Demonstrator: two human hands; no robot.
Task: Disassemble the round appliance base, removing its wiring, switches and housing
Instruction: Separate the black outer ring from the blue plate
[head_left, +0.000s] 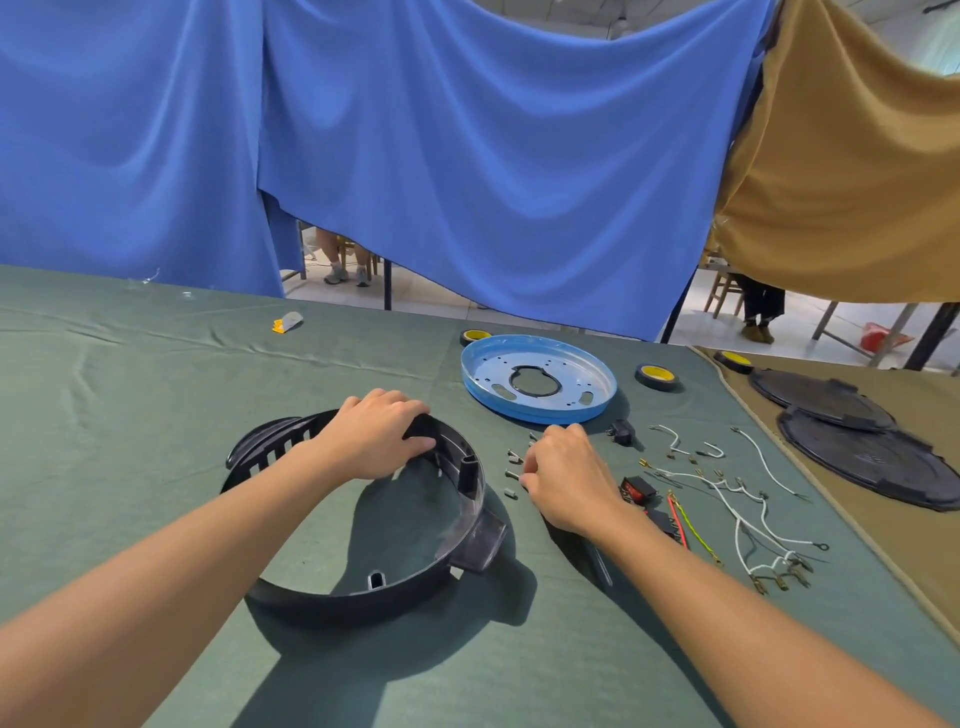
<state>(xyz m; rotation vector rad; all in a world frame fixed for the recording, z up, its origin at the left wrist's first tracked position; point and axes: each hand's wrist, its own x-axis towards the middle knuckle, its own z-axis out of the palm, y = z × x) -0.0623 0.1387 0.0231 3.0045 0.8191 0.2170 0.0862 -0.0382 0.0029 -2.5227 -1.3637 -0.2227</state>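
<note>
Black ring housing (363, 597), open-centred, with a slotted far-left wall and a tab at right, lying flat on the green cloth (156, 415). Left hand (374, 431) grips its far rim. Right hand (566, 478), fingers curled, sits among small screws (511, 474) just right of the ring; a pinch cannot be told. Blue metal plate (519, 408) beyond, white wires (737, 499) right; bare cloth extends left

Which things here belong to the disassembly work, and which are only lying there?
Job: black housing ring, gripped by left hand; small screws at right hand; blue metal plate; white wires; red switch.
Lying about: tape rolls; yellow-grey scrap; black lids.
</note>
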